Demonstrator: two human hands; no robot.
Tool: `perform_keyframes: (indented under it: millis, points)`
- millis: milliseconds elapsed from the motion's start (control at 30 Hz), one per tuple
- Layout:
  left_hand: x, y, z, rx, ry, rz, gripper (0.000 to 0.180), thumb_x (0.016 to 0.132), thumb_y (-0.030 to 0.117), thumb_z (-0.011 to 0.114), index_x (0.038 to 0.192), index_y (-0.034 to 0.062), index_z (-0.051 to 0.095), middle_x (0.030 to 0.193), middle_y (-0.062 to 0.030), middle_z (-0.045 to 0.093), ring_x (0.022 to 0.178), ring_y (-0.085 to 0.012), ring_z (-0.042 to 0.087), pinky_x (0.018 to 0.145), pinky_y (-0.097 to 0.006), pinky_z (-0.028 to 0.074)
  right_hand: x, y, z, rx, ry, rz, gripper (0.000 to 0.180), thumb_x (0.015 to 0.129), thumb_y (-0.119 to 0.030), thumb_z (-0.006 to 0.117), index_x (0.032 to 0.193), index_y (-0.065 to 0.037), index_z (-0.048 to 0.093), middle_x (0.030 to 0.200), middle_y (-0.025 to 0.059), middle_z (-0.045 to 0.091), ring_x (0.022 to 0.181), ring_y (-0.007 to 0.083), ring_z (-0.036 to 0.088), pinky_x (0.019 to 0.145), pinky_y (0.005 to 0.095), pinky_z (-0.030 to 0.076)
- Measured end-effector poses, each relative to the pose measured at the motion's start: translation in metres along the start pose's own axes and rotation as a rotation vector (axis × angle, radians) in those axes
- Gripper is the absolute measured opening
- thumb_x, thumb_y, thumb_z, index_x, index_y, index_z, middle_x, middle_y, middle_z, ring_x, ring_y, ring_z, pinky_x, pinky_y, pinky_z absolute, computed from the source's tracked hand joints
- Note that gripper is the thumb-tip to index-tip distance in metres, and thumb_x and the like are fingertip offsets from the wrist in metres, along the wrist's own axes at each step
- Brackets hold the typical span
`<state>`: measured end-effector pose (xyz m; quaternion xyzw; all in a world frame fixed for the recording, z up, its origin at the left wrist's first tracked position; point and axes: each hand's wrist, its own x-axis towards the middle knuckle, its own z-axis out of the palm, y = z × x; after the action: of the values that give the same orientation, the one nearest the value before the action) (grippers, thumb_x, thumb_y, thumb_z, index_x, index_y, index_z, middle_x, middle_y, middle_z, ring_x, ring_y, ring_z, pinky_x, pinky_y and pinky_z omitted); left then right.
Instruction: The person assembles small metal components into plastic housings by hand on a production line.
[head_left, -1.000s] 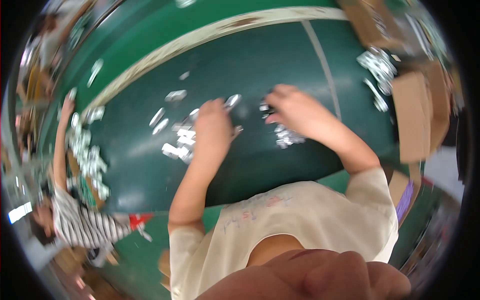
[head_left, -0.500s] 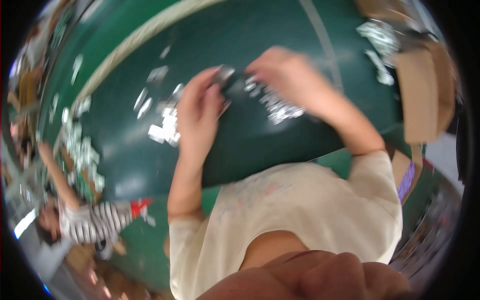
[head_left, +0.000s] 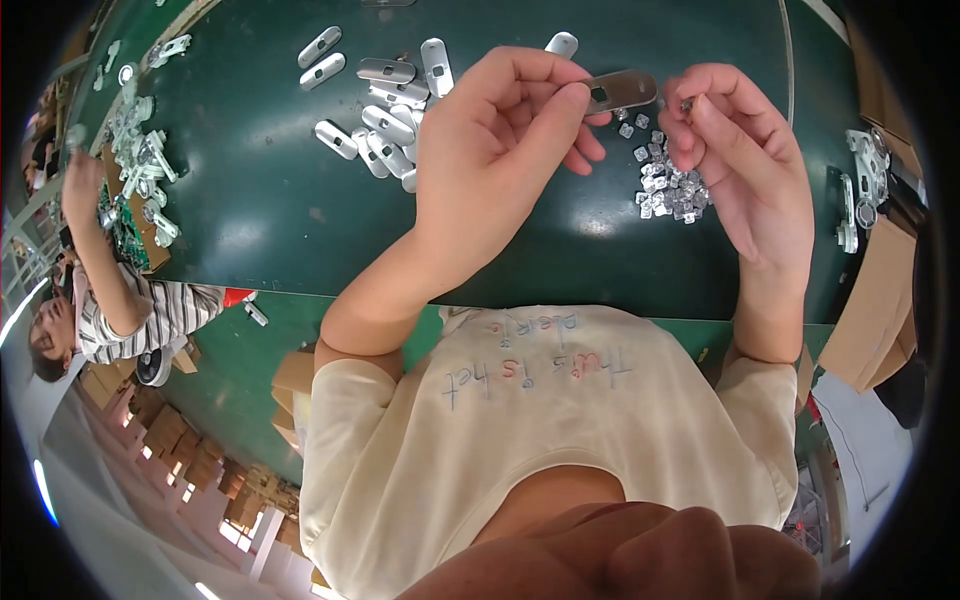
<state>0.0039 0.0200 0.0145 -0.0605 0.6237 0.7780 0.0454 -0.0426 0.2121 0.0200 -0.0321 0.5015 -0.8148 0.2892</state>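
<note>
My left hand pinches one end of a silver oval metal plate with a square hole, thumb on top. The plate's free end points right, toward my right hand. A small metal piece sits between the thumb and fingertips of that right hand, apart from the plate. Below the two hands lies a heap of small square metal pieces, a few of them loose above it. Several more oval plates lie left of my left hand, some overlapping, partly hidden by the hand.
All this lies on a dark green tabletop. White-and-silver parts are heaped at the far left, where a person in a striped shirt reaches in. More white parts and a cardboard box are at the right edge.
The view has shifted and become sharper. My left hand has come right with the plate turned lengthwise, and my right hand has moved from above the heap to its right side, fingers pinched.
</note>
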Motion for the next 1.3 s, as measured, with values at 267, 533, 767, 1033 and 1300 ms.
perform_keyframes:
  millis: [267, 533, 767, 1033, 1300]
  points:
    - [-0.003, 0.000, 0.008, -0.100, -0.047, -0.040, 0.020, 0.087, -0.001, 0.051, 0.106, -0.0094, 0.052, 0.093, -0.0198, 0.063, 0.072, -0.0208, 0.065, 0.064, -0.029, 0.056, -0.008, -0.004, 0.008, -0.190, 0.026, -0.035, 0.018, 0.091, -0.008, 0.048, 0.102, 0.005, 0.054, 0.086, 0.0043, 0.048, 0.069, 0.0084, 0.041, 0.060, 0.0208, 0.035]
    - [-0.004, -0.014, 0.012, -0.068, -0.134, -0.116, 0.019, 0.087, -0.003, 0.051, 0.105, -0.0038, 0.054, 0.092, -0.0140, 0.064, 0.075, -0.0168, 0.065, 0.069, -0.027, 0.055, -0.008, 0.003, 0.009, -0.689, 0.176, -0.286, 0.013, 0.089, 0.001, 0.049, 0.100, 0.004, 0.056, 0.102, 0.0097, 0.057, 0.091, 0.0129, 0.056, 0.078, 0.0225, 0.046]
    - [-0.009, -0.034, 0.017, 0.420, -0.115, 0.241, 0.017, 0.072, 0.016, 0.067, 0.070, 0.0008, 0.060, 0.068, -0.0108, 0.060, 0.066, -0.0232, 0.061, 0.060, -0.033, 0.047, -0.017, 0.015, 0.009, -1.063, -0.055, -0.399, 0.012, 0.090, 0.003, 0.046, 0.099, 0.006, 0.053, 0.101, 0.0143, 0.054, 0.090, 0.0205, 0.054, 0.079, 0.0260, 0.043]
    - [-0.004, -0.023, 0.013, 0.027, -0.064, 0.162, 0.021, 0.073, -0.001, 0.057, 0.093, -0.0005, 0.051, 0.070, -0.0113, 0.062, 0.065, -0.0209, 0.065, 0.057, -0.030, 0.049, -0.013, 0.011, -0.004, -0.971, 0.261, -0.541, 0.017, 0.093, -0.002, 0.046, 0.106, 0.006, 0.053, 0.103, 0.0126, 0.056, 0.077, 0.0138, 0.051, 0.069, 0.0237, 0.043]
    - [-0.005, -0.021, 0.013, -0.124, 0.008, 0.175, 0.007, 0.081, 0.000, 0.053, 0.085, -0.0056, 0.056, 0.070, -0.0125, 0.065, 0.063, -0.0156, 0.067, 0.057, -0.024, 0.052, -0.012, 0.014, -0.006, -0.994, 0.243, -0.455, 0.016, 0.092, -0.003, 0.048, 0.104, 0.006, 0.054, 0.103, 0.0115, 0.055, 0.079, 0.0132, 0.051, 0.070, 0.0226, 0.042]
